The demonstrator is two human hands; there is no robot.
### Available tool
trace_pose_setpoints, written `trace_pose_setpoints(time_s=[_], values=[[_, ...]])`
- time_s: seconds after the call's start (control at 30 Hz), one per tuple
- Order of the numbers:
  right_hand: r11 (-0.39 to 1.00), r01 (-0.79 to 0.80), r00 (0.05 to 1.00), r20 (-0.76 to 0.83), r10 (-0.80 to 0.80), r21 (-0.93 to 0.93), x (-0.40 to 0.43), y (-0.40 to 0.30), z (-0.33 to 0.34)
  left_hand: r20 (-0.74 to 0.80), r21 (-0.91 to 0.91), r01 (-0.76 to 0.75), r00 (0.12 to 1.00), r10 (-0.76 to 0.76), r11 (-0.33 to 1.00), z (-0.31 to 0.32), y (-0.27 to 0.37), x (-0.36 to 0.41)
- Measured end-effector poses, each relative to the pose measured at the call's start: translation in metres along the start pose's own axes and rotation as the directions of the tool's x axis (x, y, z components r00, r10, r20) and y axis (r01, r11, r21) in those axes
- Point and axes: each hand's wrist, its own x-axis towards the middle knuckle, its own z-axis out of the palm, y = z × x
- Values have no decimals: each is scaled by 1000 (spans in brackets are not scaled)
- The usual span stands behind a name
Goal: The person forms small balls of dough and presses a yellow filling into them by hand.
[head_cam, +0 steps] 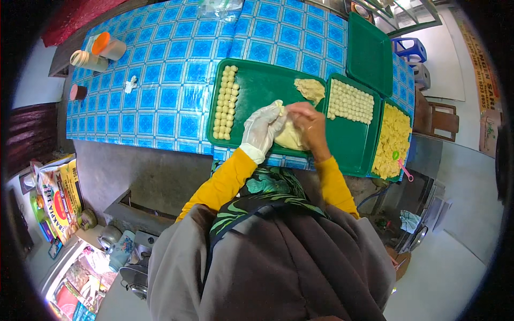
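Note:
My left hand (263, 124), in a translucent plastic glove, pinches a small piece of pale dough (280, 107) at its fingertips. Close against those fingertips is my bare right hand (309, 122), slightly blurred with curled fingers; whether it grips anything is hidden. A large smooth lump of dough (289, 137) lies beneath both hands on a green tray (257, 86). Rows of small round dough balls (225, 104) line that tray's left side. Toward its far right corner sits a rough, tan lump of dough or filling (310, 89).
Right of my hands, another green tray (351, 148) carries a block of dough balls (350, 100). Beyond it is a tray of crumbly yellow mixture (389, 140) with a pink-handled tool (405, 170). An orange-lidded container (108, 46) stands far left on the blue checked tablecloth (176, 88).

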Motion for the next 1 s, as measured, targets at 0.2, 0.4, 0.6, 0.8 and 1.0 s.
trace_pose_setpoints(time_s=[0.2,0.4,0.6,0.8,1.0], values=[[625,246,926,-10,-376,-741,74,73,-35,9,87,-67,998,67,994,6,28,-10],[416,353,909,202,-365,-838,95,80,-25,66,-57,-8,998,11,998,0,42,-11],[915,103,992,109,-65,-391,85,54,-21,7,144,-114,993,114,983,-7,44,-11],[665,-615,780,451,434,423,37,-40,31,-93,241,-155,979,182,958,-13,45,-13],[791,-513,847,346,404,333,31,-23,43,12,288,-147,989,150,946,-24,47,-14]])
